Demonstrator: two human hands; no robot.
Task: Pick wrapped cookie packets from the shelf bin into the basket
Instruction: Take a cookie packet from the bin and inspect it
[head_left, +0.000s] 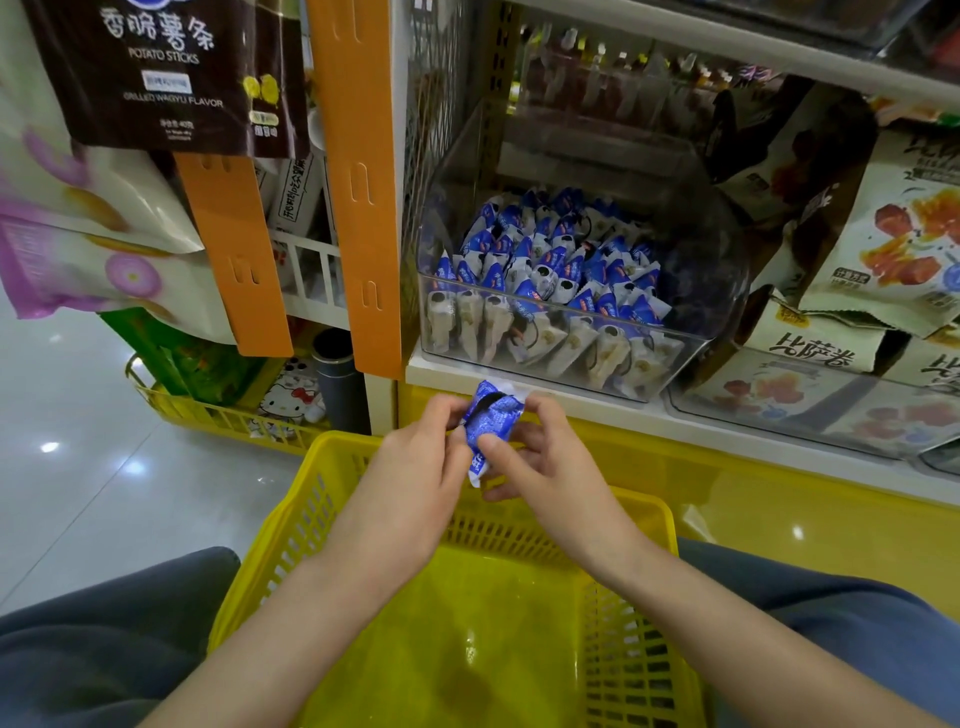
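Both hands pinch one blue wrapped cookie packet (488, 423) between them. We log the left hand (415, 467) with fingers curled on the packet's left edge, and the right hand (550, 467) with its thumb on the packet's front and fingers curled behind. The packet is held upright, clear of everything else. Far up-left of the grip hangs a dark potato sticks bag (166, 78). Down-left of the grip, a low yellow crate (208, 413) sits on the floor. Just up-left of the grip we see an orange hanging strip (363, 208). Directly under the grip and nearer to us is the yellow basket (291, 514), its far rim just below the hands, our knees on either side. Above the grip and slightly right, the clear shelf bin (691, 343) stands on the white shelf, well stocked with matching blue-and-white packets (545, 260), most standing on end in rows. Far right of the grip, pale snack bags (893, 244) with red-orange prints are stacked just beside the bin.
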